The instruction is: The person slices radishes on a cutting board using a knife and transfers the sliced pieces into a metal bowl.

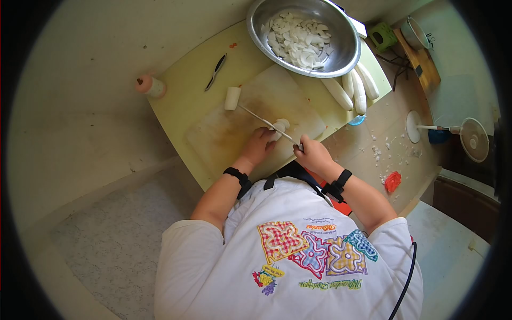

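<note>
In the head view, my right hand point(313, 154) is closed round the handle of a kitchen knife point(261, 118). Its blade runs up and left, seen edge-on, across a stained cutting board point(205, 136). My left hand point(258, 146) rests on the board with bent fingers, pressing a piece of peeled white radish beside the blade. Cut white radish slices point(282, 124) show just past the knife, touching or very near it. A short peeled radish chunk point(232, 98) lies near the blade's far end.
A large metal bowl point(349, 58) holds many white slices. Several whole peeled radishes point(360, 92) lie beside it at the table's right edge. A peeler point(216, 72) and a pink-capped bottle point(152, 86) are to the left. A fan point(473, 140) and a red bag point(392, 182) are at right.
</note>
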Demonstrator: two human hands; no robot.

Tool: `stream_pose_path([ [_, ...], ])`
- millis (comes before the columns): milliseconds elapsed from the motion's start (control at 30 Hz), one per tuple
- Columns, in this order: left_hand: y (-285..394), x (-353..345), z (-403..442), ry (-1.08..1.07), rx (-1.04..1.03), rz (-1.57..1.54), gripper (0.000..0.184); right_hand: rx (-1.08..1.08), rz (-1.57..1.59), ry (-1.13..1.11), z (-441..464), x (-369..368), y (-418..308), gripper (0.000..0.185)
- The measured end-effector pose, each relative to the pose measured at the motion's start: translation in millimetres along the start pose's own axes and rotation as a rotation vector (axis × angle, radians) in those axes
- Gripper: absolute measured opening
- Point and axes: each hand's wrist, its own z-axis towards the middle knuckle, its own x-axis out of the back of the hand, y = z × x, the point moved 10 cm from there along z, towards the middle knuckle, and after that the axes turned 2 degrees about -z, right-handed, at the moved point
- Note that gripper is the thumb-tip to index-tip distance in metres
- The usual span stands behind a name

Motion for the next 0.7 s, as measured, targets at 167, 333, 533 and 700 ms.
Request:
stream_pose_path([
  [167, -1, -1, 0, -0.011, 0.011, 0.027, 0.035, -0.001, -0.014, 0.000, 1, -3, 1, 0.032],
  [333, -8, -5, -1, -0.030, 0.043, 0.008, 0.035, -0.003, -0.011, -0.050, 6, -9, 3, 0.032],
  [533, -3, -1, 2, -0.051, 0.051, 0.033, 0.035, -0.025, 0.017, -0.111, 11, -6, 0, 0.030],
  [700, 1, 6, 7, -0.016, 0.093, -0.031, 0.034, -0.035, 0.044, -0.138, 25, -21, 6, 0.028],
])
